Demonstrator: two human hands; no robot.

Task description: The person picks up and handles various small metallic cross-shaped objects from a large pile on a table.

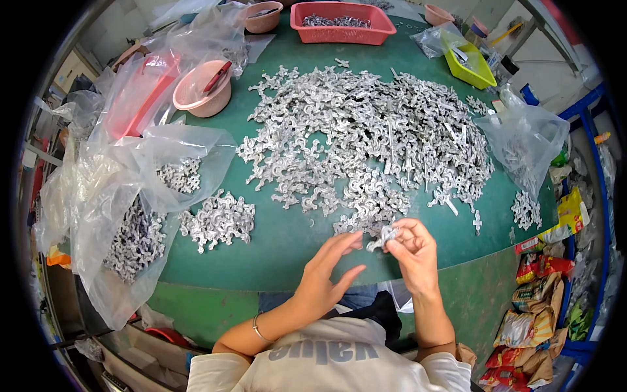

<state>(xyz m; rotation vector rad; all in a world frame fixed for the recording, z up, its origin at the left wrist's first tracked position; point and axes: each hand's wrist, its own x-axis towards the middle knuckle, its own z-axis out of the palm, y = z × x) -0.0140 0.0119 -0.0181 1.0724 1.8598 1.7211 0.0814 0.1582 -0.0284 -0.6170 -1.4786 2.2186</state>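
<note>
Green tabletop [281, 253] spreads below the right hand [416, 260], which pinches a grey metal casting [384, 239] just nearside of the main pile [366, 130]; the left hand [321, 277], thumb spread wide, looks empty. If that fingertip grip slipped, I reckon the casting could vanish among its lookalikes. Beyond the pile sits a red plastic tub [343, 36]; a blue rack [583, 106] stands off to the hands' right.
</note>
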